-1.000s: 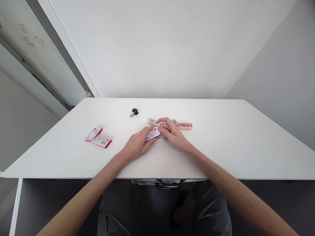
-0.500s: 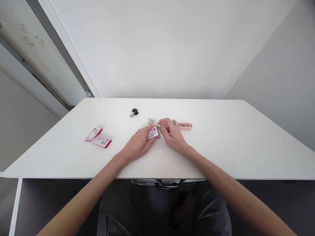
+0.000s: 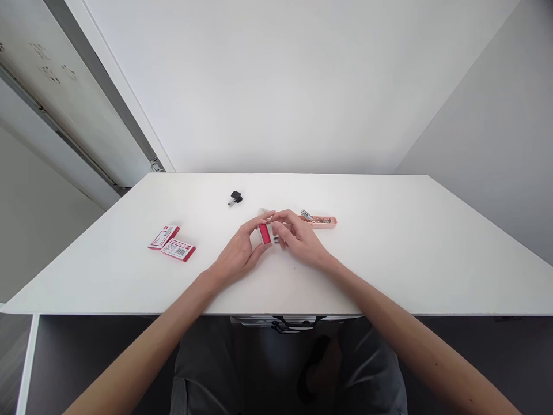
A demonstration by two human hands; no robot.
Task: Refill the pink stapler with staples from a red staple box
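A small red-and-white box (image 3: 264, 233) is held just above the white table, its red face turned toward me. My left hand (image 3: 238, 248) grips its left side, thumb below and fingers above. On the other side, the curled fingers of my right hand (image 3: 299, 237) close against the box's right edge. A little grey strip (image 3: 276, 240) shows under the right fingertips; what it is I cannot make out. Behind the fingers lies a pale flat piece (image 3: 263, 211), mostly hidden. Just beyond my right hand is a pink open case (image 3: 326, 225) with metal pieces in it.
Two red-and-white labelled packets (image 3: 165, 237) with printed labels lie overlapping at the left of the white table (image 3: 389, 242). Farther back sits a small black-and-silver item (image 3: 235, 198). A wall (image 3: 276, 86) rises behind the table.
The red-and-white box has been turned, so its red face shows instead of the printed label. My right fingers have moved from the pale piece onto the box's edge.
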